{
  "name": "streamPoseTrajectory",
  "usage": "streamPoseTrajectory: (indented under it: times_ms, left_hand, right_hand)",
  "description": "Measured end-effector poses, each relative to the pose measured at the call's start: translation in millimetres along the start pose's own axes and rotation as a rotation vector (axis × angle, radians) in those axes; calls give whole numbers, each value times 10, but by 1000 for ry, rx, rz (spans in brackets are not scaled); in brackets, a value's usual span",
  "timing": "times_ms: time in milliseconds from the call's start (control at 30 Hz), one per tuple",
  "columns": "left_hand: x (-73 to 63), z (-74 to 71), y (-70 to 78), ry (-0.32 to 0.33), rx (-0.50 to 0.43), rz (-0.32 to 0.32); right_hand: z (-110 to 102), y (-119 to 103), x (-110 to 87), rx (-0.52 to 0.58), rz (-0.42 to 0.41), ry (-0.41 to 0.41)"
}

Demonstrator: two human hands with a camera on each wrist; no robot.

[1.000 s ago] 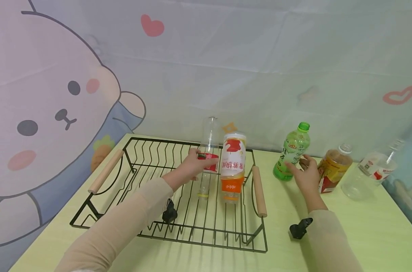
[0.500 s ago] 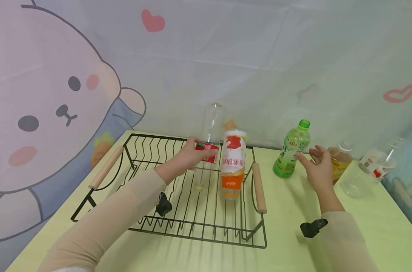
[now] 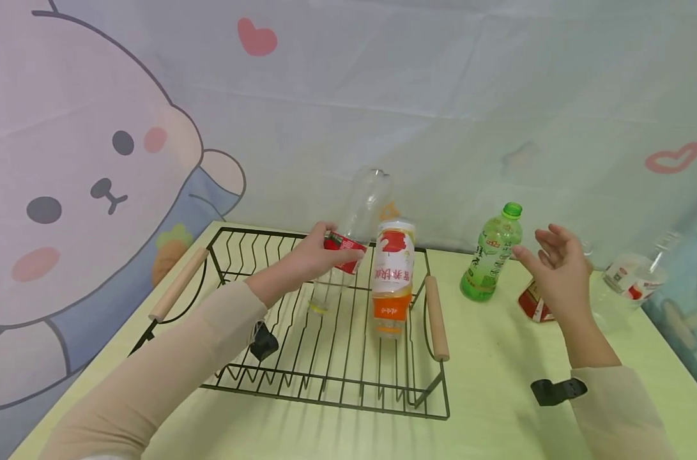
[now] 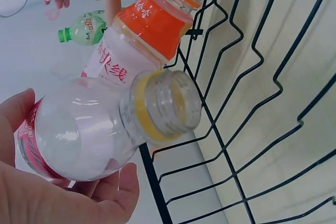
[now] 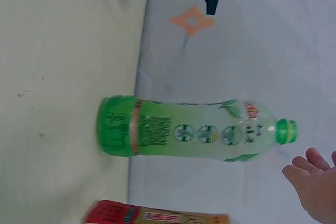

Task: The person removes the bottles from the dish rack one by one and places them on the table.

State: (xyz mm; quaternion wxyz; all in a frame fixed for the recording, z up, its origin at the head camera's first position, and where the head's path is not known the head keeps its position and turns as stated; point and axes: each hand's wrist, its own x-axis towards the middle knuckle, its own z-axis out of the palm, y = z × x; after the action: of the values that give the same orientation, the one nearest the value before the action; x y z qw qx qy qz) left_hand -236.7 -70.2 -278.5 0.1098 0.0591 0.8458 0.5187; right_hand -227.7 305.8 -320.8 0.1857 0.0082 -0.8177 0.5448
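Of five bottles being counted, one clear red-labelled bottle (image 4: 81,129) is being gripped by the left hand (image 3: 308,259), thumb and fingers clamped round it, and held tilted, neck down, above the one wire rack (image 4: 154,182), beside one orange-and-white bottle (image 3: 393,275) being supported neck down near the rack's right edge. The right hand (image 3: 563,275) is being held raised, fingers apart, between one upright green bottle (image 3: 492,252) near the back edge of the bench (image 3: 486,383) and two bottles being noted toward its right edge: one red-and-gold-labelled bottle (image 3: 535,303), partly hidden, and one clear white-labelled bottle (image 3: 635,278).
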Motion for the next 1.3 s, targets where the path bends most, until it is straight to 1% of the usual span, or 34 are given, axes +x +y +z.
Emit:
streamPoseTrajectory:
  times_ms: [167, 300, 467, 600, 967, 1200, 1233, 1300]
  left_hand:
    - [-35, -44, 66, -23, 44, 16]
    - [-59, -92, 114, -46, 83, 25]
    - [-124, -154, 181, -69, 98, 29]
    - [-148, -176, 216, -76, 107, 37]
    - [-192, -162, 286, -85, 195, 56]
    - [-245, -122, 329, -126, 235, 57]
    - [-256, -115, 336, -135, 247, 57]
    - [-273, -103, 349, -152, 267, 58]
  right_hand:
    - [-17, -173, -63, -25, -70, -13]
    - [-15, -289, -105, -7, -115, -20]
    - [23, -444, -142, 10, -185, -33]
    - [61, -570, -175, 17, -235, -51]
    - [160, -853, -284, 53, -332, -138]
    - [212, -1010, -364, 165, -407, -211]
    - [219, -1027, -373, 168, -410, -222]
    - [234, -1057, -388, 140, -415, -238]
